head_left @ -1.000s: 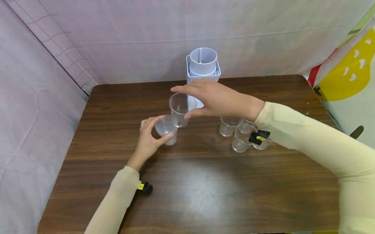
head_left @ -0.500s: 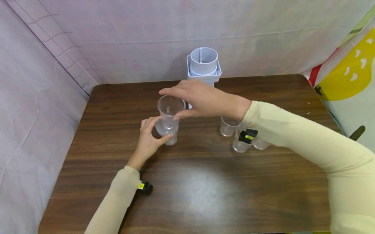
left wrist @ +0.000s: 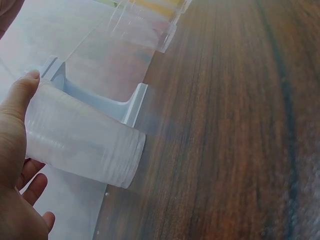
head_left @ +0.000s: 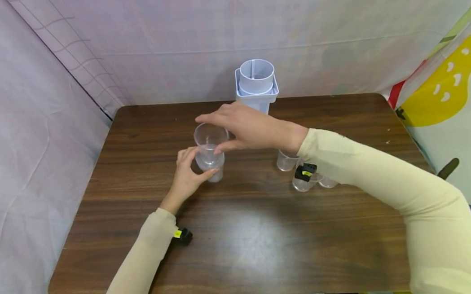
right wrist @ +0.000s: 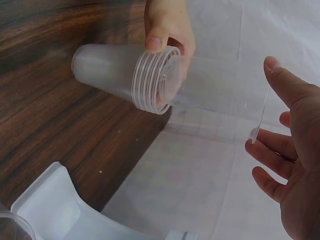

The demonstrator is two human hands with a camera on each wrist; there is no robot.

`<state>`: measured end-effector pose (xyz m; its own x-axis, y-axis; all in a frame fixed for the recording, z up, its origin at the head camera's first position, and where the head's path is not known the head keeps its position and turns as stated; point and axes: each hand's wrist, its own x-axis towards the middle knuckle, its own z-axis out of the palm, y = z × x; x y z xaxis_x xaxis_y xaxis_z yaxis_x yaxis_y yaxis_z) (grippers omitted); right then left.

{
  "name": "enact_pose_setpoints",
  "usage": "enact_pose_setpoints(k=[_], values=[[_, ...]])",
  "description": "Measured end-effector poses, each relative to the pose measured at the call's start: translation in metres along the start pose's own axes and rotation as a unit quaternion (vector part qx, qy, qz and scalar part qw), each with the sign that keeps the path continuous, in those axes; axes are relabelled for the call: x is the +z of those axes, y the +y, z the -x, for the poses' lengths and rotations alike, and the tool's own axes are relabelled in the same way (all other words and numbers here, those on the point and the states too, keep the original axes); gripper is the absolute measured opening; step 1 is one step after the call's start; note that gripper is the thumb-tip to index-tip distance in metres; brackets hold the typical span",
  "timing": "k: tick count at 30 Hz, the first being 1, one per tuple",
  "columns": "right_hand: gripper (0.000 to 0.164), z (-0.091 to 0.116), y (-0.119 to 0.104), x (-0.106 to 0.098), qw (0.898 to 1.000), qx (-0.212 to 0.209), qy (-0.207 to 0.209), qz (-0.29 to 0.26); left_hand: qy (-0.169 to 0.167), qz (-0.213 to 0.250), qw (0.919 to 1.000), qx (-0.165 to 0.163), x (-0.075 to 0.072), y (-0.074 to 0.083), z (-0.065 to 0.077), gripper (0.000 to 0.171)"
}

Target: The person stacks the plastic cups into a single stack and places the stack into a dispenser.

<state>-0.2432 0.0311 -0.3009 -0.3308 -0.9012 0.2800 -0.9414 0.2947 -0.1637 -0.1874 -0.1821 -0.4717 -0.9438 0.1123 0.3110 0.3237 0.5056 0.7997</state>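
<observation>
A stack of nested clear plastic cups (right wrist: 110,70) stands on the dark wooden table left of centre. My left hand (head_left: 186,174) grips this stack just under its rims, thumb on the near side. Above it, my right hand (head_left: 254,128) holds a single clear plastic cup (right wrist: 215,85) by the rim, between thumb and fingers. The single cup's base dips into the mouth of the stack's top cup, as the right wrist view shows. In the left wrist view the stack (left wrist: 85,135) reaches down to the tabletop.
Several clear cups (head_left: 286,161) stand right of centre, partly hidden under the right forearm. A white holder with a round tube (head_left: 258,85) stands at the table's back edge, its lower part behind the right hand. Pale curtains hang behind and at the left.
My right hand has moved left with the single cup, bringing it from beside the stack to above it and then slightly down into its mouth. The left hand stays still on the stack.
</observation>
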Motion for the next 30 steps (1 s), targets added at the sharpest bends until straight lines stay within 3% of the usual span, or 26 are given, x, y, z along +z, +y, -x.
enact_pose_setpoints(k=[30], values=[[0.078,-0.003,0.004,0.030,0.997,0.040,-0.062,-0.003,-0.004,0.015,0.9999,-0.001,0.001,-0.005,0.000,0.066]])
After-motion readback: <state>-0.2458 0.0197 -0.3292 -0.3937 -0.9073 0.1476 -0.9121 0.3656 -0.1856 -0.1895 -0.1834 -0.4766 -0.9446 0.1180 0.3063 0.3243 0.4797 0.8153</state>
